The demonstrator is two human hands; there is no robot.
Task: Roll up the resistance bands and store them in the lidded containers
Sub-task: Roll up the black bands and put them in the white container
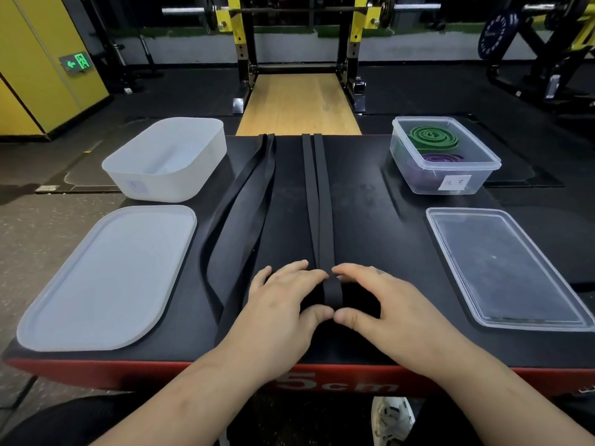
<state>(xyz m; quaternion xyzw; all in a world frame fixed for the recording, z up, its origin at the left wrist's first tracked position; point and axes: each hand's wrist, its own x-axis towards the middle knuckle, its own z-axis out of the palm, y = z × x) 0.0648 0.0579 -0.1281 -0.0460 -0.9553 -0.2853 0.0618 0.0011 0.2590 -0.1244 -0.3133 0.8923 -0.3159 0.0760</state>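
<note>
- A narrow black resistance band (pixel 317 194) is laid along the middle of the black padded platform (pixel 370 220), reaching its far edge; the near end is rolled into a small coil (pixel 333 292).
- The coil is gripped by the left hand (pixel 283 304) and the right hand (pixel 386 304), with fingers curled over it and thumbs pressed against its near side.
- A second, wider black band (pixel 238 220) is left loose just beside it on the left.
- A frosted container (pixel 167 181) is set at the far left corner, with its frosted lid (pixel 106 278) nearer.
- A clear container (pixel 473 185) at the far right corner is filled with a green roll (pixel 431 136) and a purple roll (pixel 441 159); its clear lid (pixel 508 268) is laid nearer.
</note>
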